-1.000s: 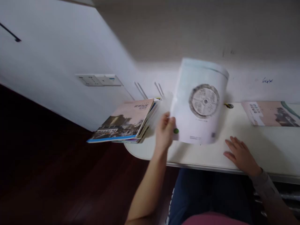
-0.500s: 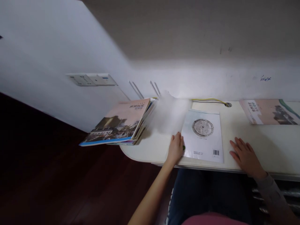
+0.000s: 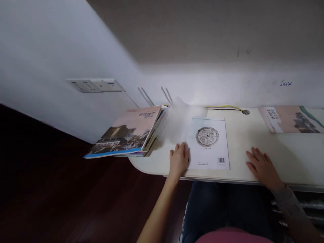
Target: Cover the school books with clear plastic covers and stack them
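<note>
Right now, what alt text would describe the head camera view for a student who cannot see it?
The left hand rests against the edge of a white booklet showing a circular diagram and barcode on a cream desk; the right hand lies flat nearby. A stack of textbooks sits left, another book right.

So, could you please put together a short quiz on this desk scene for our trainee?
1. Which hand touches the edge of the white booklet?
2. True or false: the stack of books hangs over the edge of the desk.
3. What runs along the back of the desk to the round hole?

Key:
1. Left hand
2. True
3. A yellow cable
</note>
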Demonstrator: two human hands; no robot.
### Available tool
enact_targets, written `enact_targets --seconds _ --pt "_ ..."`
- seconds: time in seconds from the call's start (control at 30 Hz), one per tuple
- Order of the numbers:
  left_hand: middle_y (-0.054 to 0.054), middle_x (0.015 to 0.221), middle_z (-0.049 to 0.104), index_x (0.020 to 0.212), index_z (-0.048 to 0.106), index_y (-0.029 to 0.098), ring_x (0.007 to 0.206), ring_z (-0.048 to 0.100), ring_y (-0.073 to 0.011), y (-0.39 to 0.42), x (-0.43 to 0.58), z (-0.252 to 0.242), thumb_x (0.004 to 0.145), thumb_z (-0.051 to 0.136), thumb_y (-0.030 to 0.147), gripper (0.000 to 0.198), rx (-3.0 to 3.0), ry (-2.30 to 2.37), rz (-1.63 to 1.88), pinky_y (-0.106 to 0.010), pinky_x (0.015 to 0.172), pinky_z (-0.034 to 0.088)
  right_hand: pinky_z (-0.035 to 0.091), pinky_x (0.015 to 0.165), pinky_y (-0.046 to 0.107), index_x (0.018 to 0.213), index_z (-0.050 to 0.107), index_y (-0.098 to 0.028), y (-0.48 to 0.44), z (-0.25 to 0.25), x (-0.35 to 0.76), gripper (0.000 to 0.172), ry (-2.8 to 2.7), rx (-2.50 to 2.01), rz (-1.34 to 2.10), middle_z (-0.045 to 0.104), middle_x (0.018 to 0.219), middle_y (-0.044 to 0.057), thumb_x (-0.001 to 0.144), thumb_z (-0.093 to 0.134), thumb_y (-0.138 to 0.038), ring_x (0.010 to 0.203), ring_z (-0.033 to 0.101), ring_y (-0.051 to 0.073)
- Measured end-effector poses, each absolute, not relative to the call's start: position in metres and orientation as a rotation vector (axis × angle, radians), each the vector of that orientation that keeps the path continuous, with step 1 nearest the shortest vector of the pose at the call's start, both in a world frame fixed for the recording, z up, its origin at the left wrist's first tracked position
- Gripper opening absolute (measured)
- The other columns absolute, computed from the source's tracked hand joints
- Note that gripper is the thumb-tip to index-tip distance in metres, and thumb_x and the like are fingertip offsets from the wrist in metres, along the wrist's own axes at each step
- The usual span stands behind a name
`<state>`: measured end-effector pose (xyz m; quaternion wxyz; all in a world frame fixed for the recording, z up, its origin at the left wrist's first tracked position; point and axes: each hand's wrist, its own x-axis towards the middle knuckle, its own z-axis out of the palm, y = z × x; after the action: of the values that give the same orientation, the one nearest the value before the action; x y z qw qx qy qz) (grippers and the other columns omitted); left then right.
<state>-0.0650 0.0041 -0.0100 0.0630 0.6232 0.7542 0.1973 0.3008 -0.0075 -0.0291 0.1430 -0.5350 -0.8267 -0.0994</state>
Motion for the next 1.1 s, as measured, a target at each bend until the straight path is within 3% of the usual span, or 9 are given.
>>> enact_targets --seconds 0.2,0.4,0.6,0.73,1.1 --pt "-0.021 0.142 0.037 0.134 0.041 0.01 0.136 0.027 -0.0335 -0.004 -0.06 -0.006 0.087 0.045 0.044 0.058 1.931 2.314 0.44 -0.055 0.105 0.025 0.028 0.105 0.048 0.135 0.044 -0.023 -0.027 -0.01 0.254 0.045 -2.541 -1.246 -0.154 0.038 0.145 0.01 0.093 0.039 -0.039 0.134 0.03 0.028" --pt "-0.022 0.143 0.036 0.134 0.042 0.008 0.135 0.027 -0.0379 -0.028 -0.047 -0.007 0.088 0.04 0.047 0.06 1.884 2.504 0.403 -0.059 0.104 0.023 0.028 0.102 0.056 0.138 0.038 -0.032 -0.037 -0.012 0.225 0.056 -2.684 -1.126 -0.078 0.035 0.146 0.009 0.087 0.049 -0.051 0.134 0.029 0.035" --pt "-0.028 0.142 0.033 0.129 0.047 0.001 0.135 0.02 -0.0431 -0.049 -0.028 -0.016 0.089 0.033 0.051 0.066 1.873 2.659 0.373 -0.065 0.101 0.021 0.028 0.102 0.056 0.139 0.036 -0.033 -0.035 -0.01 0.229 0.057 -2.686 -1.13 -0.089 0.034 0.147 0.008 0.086 0.05 -0.051 0.134 0.027 0.035" --pt "-0.03 0.14 0.034 0.13 0.046 0.0 0.136 0.019 -0.0422 -0.055 -0.021 -0.022 0.09 0.031 0.049 0.064 1.881 2.696 0.41 -0.067 0.101 0.02 0.027 0.103 0.056 0.138 0.038 -0.033 -0.036 -0.01 0.227 0.056 -2.676 -1.138 -0.096 0.035 0.146 0.009 0.086 0.051 -0.05 0.134 0.028 0.035" --pt "-0.024 0.139 0.04 0.122 0.056 0.006 0.136 0.023 -0.039 -0.052 -0.015 -0.022 0.092 0.03 0.031 0.046 2.036 2.703 0.422 -0.069 0.102 0.017 0.027 0.103 0.056 0.138 0.038 -0.033 -0.035 -0.011 0.227 0.057 -2.669 -1.128 -0.1 0.034 0.147 0.009 0.086 0.052 -0.05 0.134 0.027 0.035"
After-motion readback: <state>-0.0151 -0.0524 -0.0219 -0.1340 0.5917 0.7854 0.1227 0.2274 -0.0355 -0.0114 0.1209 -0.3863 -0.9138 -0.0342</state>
